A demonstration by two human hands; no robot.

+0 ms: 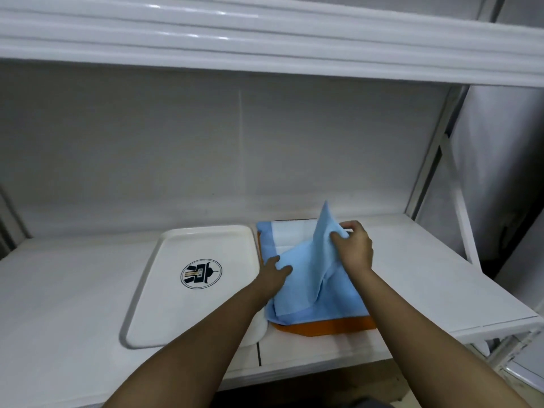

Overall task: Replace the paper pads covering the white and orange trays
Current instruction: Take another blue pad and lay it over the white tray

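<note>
**Blue pad half-lifted, orange tray mostly out of sight**

At the far left a dark vertical edge is cut off by the frame and cannot be identified. The white table (73, 290) runs across the view, a dark seam visible near its front edge. On it lies the white tray (164, 290), bare, with a round dark emblem (201, 273) printed near its right side; the detail of the emblem is too small to read. The tray's near right corner is hidden behind the left forearm.

Just beside it, to the right, the orange tray (332, 326) shows only as a strip along its near edge and a thin sliver at its left side; the rest is buried under the blue paper pad (306, 278). The left hand (275, 273) lies flat on the pad's left part with fingers extended, pressing it down. The right hand (353, 244) pinches a fold of the pad and holds it raised into a peak, so the sheet stands partly off the tray. A white padded face (294, 234) of the sheet shows at the back, bordered in blue.

Behind the table stands a plain pale wall (206, 142), and overhead a glossy white shelf (265, 36). At the right a white metal frame (441, 172) supports the shelving; what lies beyond it is dim and unclear.
</note>
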